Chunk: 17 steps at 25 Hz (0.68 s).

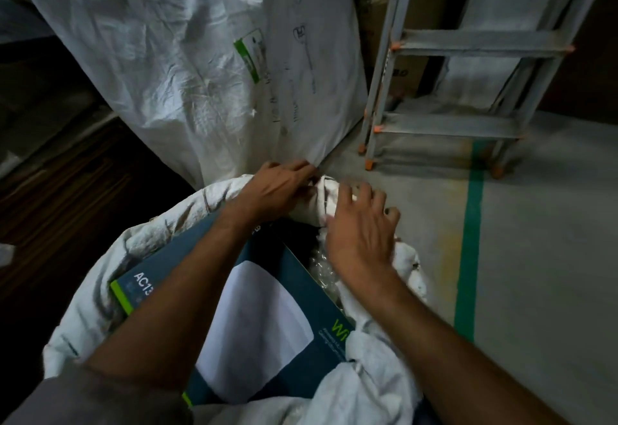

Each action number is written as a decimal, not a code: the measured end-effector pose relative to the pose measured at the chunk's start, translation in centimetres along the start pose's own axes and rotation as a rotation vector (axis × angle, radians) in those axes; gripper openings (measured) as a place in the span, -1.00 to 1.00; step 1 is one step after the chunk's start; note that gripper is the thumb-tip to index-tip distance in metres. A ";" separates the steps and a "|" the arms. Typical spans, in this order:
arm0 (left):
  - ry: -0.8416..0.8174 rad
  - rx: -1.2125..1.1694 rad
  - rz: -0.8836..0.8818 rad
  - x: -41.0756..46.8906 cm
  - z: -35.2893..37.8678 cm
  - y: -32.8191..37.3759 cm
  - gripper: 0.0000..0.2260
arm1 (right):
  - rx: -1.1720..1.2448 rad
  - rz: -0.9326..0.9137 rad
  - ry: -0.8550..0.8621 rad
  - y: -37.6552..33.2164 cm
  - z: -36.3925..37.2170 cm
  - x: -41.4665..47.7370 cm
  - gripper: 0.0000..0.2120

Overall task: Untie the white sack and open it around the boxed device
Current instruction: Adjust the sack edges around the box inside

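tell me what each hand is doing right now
Left hand: grips the bunched rim of the white sack.
Right hand: on the same rim, blurred; grip cannot be told.

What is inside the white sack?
A dark blue box with a white device pictured on it, and clear bubble wrap beside it. Arms and the white sack's folds cover parts of it, so anything underneath is hidden.

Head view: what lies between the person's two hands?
A bunched fold of the white sack lies between the left hand and right hand, in the head view.
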<state>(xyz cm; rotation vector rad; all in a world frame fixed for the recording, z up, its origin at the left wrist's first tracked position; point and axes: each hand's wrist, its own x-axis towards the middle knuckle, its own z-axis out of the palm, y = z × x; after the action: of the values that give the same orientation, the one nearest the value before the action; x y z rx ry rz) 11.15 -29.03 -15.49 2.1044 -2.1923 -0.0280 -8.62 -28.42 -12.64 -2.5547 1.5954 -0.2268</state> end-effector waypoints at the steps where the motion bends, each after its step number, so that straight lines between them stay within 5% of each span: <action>1: -0.013 0.018 -0.020 -0.1 0.7 0.0 -0.64 | -0.041 -0.029 -0.012 0.1 0.1 -2.4 -0.35; 4: -0.071 0.106 -0.096 1.0 1.8 1.4 -0.64 | -0.085 0.049 -0.162 1.2 2.0 -5.9 -0.18; 9: -0.184 0.107 -0.272 2.6 1.4 3.8 -0.71 | 0.056 0.107 -0.095 3.5 2.9 -2.1 -0.42; 14: 0.062 -0.269 -0.408 -1.4 -0.5 10.1 -0.54 | 0.549 0.372 -0.241 7.9 1.2 0.5 -0.63; 17: -0.203 -0.724 -0.540 -5.2 -1.4 16.0 -0.47 | 0.695 0.419 -0.404 8.8 1.2 2.0 -0.66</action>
<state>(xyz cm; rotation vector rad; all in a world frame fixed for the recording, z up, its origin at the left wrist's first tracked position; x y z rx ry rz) -4.45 -23.10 -13.10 2.1847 -1.2934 -0.9457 -15.29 -34.05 -15.25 -1.5941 1.4989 -0.1658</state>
